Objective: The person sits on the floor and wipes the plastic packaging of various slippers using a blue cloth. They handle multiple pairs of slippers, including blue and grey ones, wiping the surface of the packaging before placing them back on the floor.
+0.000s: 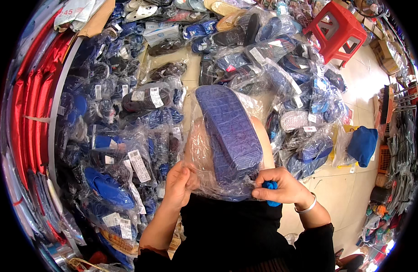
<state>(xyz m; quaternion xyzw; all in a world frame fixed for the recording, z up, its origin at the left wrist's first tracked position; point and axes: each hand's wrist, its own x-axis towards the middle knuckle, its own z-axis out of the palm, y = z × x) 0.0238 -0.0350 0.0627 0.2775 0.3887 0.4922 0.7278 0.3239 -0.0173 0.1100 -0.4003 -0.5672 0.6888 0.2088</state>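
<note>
A pair of blue slippers (232, 132), soles showing, lies in a clear plastic bag (198, 149) across my knees. My left hand (180, 183) pinches the near left edge of the bag between thumb and fingers. At the bag's near right corner, my right hand (278, 185) grips the plastic, and a small bright-blue cloth-like item (271, 193) shows under its fingers. What exactly that item is I cannot tell. The slippers' uppers are mostly hidden beneath the soles.
Bagged slippers (115, 187) lie heaped on the left, with more bagged footwear (270, 51) ahead and to the right. A red plastic stool (338, 32) stands at the upper right. A blue cloth (362, 146) lies over a yellow bag on the right. A brush (385, 104) is beyond it.
</note>
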